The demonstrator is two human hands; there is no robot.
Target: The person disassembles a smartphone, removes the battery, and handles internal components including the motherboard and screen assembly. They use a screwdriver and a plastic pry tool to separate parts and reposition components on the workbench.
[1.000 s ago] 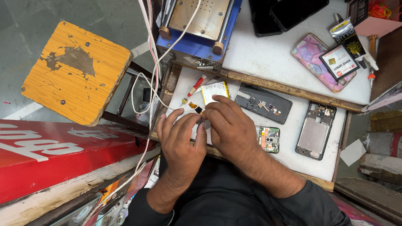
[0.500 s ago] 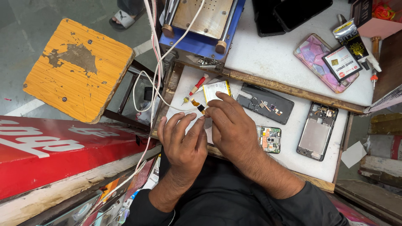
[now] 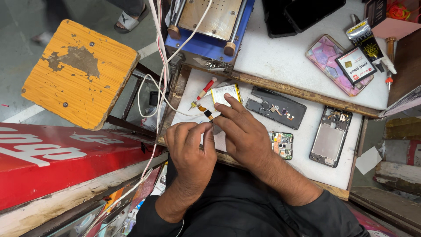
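My left hand (image 3: 189,147) and my right hand (image 3: 243,131) meet over the near left of a white work board (image 3: 302,160). Their fingertips pinch a thin orange and black flex strip (image 3: 206,113) joined to a white and yellow phone battery (image 3: 224,94). My right forefinger lies across the battery's lower edge. A red-handled screwdriver (image 3: 203,92) lies just beyond the strip. A green circuit board (image 3: 281,145) sits right beside my right wrist. What lies under my palms is hidden.
A dark phone back cover (image 3: 275,107) and an open phone frame (image 3: 330,136) lie to the right. Farther back stand a blue heating plate (image 3: 209,22), a pink phone case (image 3: 335,63) and small packets (image 3: 356,65). An orange wooden stool (image 3: 79,72) stands left; white cables (image 3: 160,87) hang down.
The view has tilted slightly. My right hand has slid off the battery toward me, uncovering it, and both hands' fingertips have closed together on the flex strip.
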